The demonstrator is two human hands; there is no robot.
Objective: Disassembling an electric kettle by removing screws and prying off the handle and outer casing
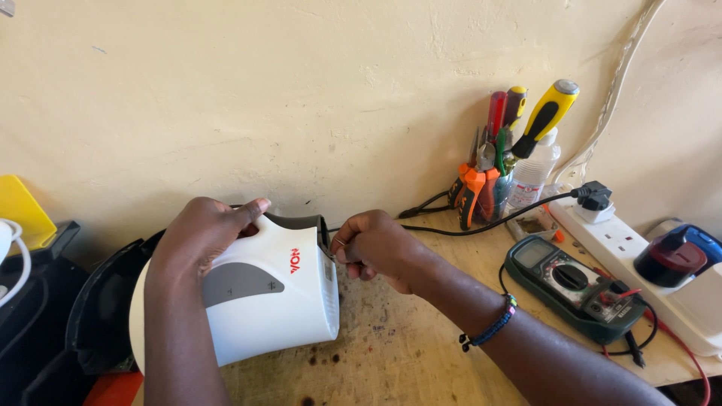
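1. Far left of the kettle (271,289), a yellow plastic piece (21,209) and black objects (45,301) are seen at the bench edge.
2. The kettle, white with a grey panel, is laid on its side on the wooden bench (406,346), against the wall.
3. The left hand (203,233) is spread wide over the kettle's upper side, pressing it steady.
4. Right of the kettle, the right hand (376,244) is closed narrowly on something small at the kettle's rim; what is pinched cannot be told.
5. The kettle is judged light, stiff and smooth, so likely slippery; a grip across the body or handle is best.
6. Further right of the kettle, a jar of screwdrivers (496,173), a multimeter (575,282) and a power strip (647,256) are found.
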